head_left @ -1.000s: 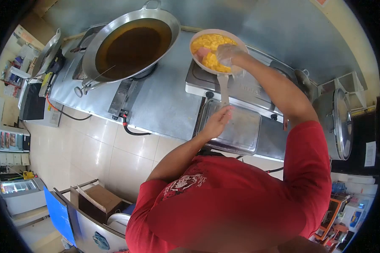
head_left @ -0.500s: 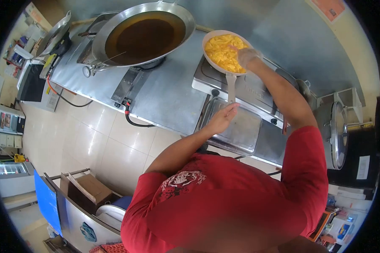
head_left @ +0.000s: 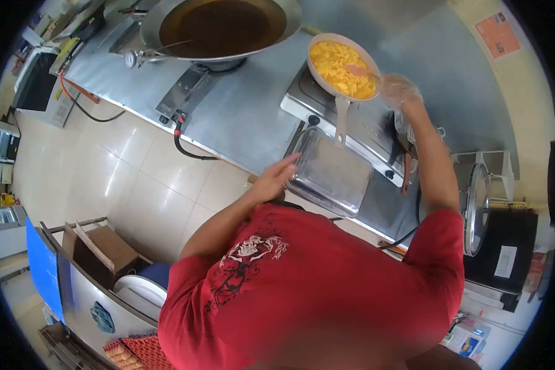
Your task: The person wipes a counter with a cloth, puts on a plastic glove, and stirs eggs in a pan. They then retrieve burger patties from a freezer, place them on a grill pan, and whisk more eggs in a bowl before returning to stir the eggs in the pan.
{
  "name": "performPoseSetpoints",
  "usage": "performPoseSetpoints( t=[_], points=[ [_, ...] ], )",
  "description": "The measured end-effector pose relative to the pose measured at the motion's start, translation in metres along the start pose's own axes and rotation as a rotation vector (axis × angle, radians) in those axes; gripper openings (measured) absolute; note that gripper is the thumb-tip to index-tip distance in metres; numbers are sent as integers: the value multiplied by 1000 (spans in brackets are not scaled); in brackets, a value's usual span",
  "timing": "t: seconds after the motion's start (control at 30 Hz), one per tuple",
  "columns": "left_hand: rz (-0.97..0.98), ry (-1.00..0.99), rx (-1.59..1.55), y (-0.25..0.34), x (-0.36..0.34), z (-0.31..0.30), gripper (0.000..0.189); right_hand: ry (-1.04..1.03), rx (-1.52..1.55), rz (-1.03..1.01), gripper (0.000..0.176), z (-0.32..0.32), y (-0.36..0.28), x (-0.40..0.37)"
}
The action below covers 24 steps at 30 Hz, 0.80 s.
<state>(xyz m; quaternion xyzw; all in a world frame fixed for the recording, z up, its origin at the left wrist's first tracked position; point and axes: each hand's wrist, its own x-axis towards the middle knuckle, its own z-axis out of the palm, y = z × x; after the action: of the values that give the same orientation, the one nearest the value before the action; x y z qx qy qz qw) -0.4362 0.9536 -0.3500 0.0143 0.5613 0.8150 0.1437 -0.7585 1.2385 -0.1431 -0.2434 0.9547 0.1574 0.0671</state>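
Observation:
A light-coloured frying pan (head_left: pixel 343 98) with yellow scrambled egg (head_left: pixel 333 60) rests on a silver gas stove (head_left: pixel 367 123). My right hand (head_left: pixel 400 92), in a clear plastic glove, is by the pan's right rim, closed round the handle of a pinkish spatula (head_left: pixel 355 70) whose blade lies in the egg. The pan's handle (head_left: pixel 341 120) points down toward me with no hand on it. Over the left edge of a clear rectangular tray (head_left: pixel 351 206) is my left hand (head_left: pixel 277 179), bare, fingers stretched out and holding nothing.
A large wok (head_left: pixel 294 21) of dark liquid, a thermometer (head_left: pixel 130 58) at its rim, sits at the upper left. Near the stove's right knob lies a brown-handled utensil (head_left: pixel 407 172). A big pot lid (head_left: pixel 476 209) stands at right; a cardboard box (head_left: pixel 111 246) is lower left.
My left hand has let go of the pan handle and moved left and down to the tray's edge. My right hand has shifted right, from over the egg to beside the rim.

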Motion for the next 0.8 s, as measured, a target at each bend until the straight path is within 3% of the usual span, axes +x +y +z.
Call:
performPoseSetpoints(
  t=[0.03,0.1,0.2,0.23,0.27,0.37,0.47,0.5,0.57,0.6,0.7,0.8],
  points=[
    [-90,80,-171,-20,-16,-20,50,-8,30,-35,44,10,-5,-4],
    [-40,312,243,-33,-56,-61,45,-78,84,-72,52,14,-44,-24],
    [-109,605,489,-81,-125,-123,42,-75,340,-84,54,55,-77,-43],
    [-160,693,520,-90,-163,-142,41,-61,386,-26,63,65,-88,-49],
    [-185,728,526,-96,-183,-154,42,-44,433,31,72,76,-100,-55],
    [-254,804,496,-98,-230,-178,43,39,516,237,75,74,-111,-68],
    [-251,860,465,-90,-264,-195,48,136,587,365,76,22,-115,-91],
    [-242,889,459,-85,-274,-200,48,96,664,567,75,-8,-128,-105],
    [-246,909,475,-74,-294,-210,49,244,870,531,64,22,-88,-98],
    [-230,928,455,-74,-302,-219,48,221,939,608,59,-18,-111,-112],
    [-204,976,392,-58,-311,-235,46,309,1180,563,37,-90,-184,-136],
    [-177,987,360,-42,-309,-257,40,-1,1065,400,27,-121,-235,-122]
  ],
)
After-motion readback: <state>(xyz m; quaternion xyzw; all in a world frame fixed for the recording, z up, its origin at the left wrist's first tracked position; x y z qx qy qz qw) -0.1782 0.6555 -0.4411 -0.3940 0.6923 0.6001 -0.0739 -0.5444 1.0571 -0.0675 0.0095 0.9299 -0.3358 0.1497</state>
